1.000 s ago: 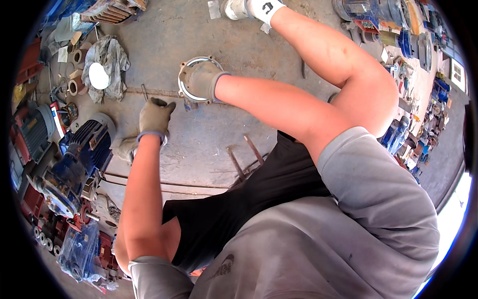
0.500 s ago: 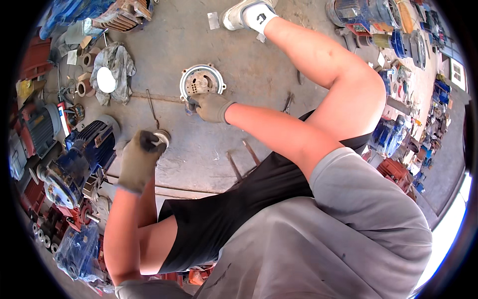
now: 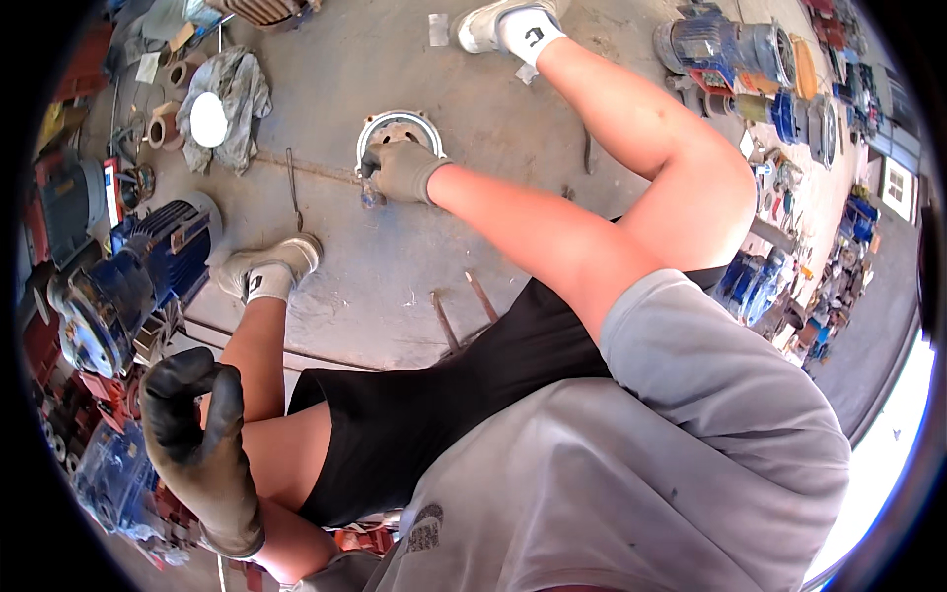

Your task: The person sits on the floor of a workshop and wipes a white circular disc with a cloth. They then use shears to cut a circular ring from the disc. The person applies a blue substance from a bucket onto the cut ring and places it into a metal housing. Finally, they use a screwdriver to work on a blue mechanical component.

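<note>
A round metal motor end cover (image 3: 434, 136) with a pale rim and holes lies on the floor ahead. My right hand (image 3: 404, 173), in a grey-brown work glove, reaches over its near side with the fingers curled down onto it. The glove hides that part of the cover. Just below the thumb shows a small rusty-blue piece (image 3: 372, 197); its kind is unclear. My left hand (image 3: 202, 454), in a dark-fingered glove, is raised at the lower left beside my left leg. Its fingers and thumb curl together into a ring, and I see nothing held between them.
A thin metal rod (image 3: 293, 187) lies near my left shoe (image 3: 271, 261). Farther left are a blue motor (image 3: 168, 257) and a grey cloth (image 3: 247, 104) with a white disc on it. Two rusty bars (image 3: 464, 311) lie before my shorts. More motors (image 3: 725, 44) line the right.
My left hand has moved away from beside my left shoe, back toward my body at the lower left. My right hand has shifted slightly and covers more of the end cover.
</note>
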`<act>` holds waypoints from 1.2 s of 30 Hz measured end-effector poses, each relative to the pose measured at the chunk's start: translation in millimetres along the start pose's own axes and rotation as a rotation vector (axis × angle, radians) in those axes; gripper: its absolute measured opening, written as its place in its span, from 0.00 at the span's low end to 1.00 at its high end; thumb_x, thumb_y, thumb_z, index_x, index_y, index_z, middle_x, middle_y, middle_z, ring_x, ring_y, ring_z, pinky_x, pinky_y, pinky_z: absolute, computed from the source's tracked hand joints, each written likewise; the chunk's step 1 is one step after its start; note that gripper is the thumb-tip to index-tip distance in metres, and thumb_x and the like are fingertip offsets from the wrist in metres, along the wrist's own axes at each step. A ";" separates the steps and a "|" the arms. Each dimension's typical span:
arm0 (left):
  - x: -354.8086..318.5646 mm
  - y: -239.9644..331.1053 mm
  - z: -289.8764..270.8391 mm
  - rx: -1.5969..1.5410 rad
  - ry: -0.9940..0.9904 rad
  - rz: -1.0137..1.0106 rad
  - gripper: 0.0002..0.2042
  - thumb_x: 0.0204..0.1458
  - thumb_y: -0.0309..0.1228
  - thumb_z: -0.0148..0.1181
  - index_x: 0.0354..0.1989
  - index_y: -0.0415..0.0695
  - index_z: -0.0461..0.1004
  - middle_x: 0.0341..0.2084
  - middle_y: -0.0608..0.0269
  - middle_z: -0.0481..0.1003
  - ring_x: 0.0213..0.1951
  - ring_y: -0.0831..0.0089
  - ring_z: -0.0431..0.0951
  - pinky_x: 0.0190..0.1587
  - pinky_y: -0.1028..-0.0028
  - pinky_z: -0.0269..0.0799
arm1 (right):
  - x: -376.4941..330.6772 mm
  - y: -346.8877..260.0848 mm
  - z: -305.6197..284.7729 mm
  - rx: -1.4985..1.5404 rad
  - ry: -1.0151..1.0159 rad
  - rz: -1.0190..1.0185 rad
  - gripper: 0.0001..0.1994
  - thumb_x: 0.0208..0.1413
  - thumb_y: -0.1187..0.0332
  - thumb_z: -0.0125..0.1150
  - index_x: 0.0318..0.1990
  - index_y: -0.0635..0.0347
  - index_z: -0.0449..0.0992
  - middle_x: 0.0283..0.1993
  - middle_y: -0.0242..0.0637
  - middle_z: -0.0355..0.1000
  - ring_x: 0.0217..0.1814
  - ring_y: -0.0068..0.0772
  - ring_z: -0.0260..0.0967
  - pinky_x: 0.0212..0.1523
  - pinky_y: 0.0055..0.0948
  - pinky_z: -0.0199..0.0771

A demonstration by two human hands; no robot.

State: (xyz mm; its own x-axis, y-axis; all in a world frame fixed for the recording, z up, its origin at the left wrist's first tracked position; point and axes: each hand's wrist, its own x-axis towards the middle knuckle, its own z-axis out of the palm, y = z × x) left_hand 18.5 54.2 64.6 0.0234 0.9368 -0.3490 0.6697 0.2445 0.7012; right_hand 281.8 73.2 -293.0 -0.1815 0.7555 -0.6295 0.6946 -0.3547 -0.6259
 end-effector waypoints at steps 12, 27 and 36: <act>-6.9 -1.6 -12.0 0.013 -0.005 0.056 0.15 0.53 0.13 0.65 0.50 0.32 0.76 0.44 0.61 0.78 0.45 0.72 0.77 0.58 0.69 0.70 | -31.8 87.0 -8.4 -0.059 -0.018 0.066 0.17 0.54 0.70 0.54 0.49 0.47 0.85 0.50 0.48 0.83 0.55 0.52 0.80 0.56 0.45 0.79; -4.5 -11.1 -10.6 0.045 0.015 0.008 0.15 0.54 0.16 0.68 0.51 0.33 0.76 0.44 0.60 0.79 0.47 0.71 0.77 0.59 0.68 0.70 | 17.2 94.3 -3.8 0.095 0.331 0.364 0.15 0.56 0.67 0.55 0.45 0.54 0.86 0.50 0.55 0.82 0.52 0.54 0.82 0.55 0.44 0.79; -0.3 -13.3 -10.4 0.051 -0.022 0.016 0.15 0.55 0.20 0.70 0.51 0.34 0.76 0.44 0.60 0.79 0.47 0.70 0.78 0.58 0.66 0.70 | 40.6 19.1 -7.7 -0.155 0.370 0.180 0.15 0.61 0.62 0.57 0.48 0.59 0.83 0.46 0.55 0.83 0.50 0.57 0.82 0.52 0.52 0.80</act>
State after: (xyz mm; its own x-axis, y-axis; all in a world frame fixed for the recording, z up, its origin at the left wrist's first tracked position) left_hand 2.0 53.2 61.8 0.0501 0.9345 -0.3523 0.7064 0.2162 0.6740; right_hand 293.1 101.3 -327.0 0.1939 0.8453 -0.4978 0.7936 -0.4335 -0.4270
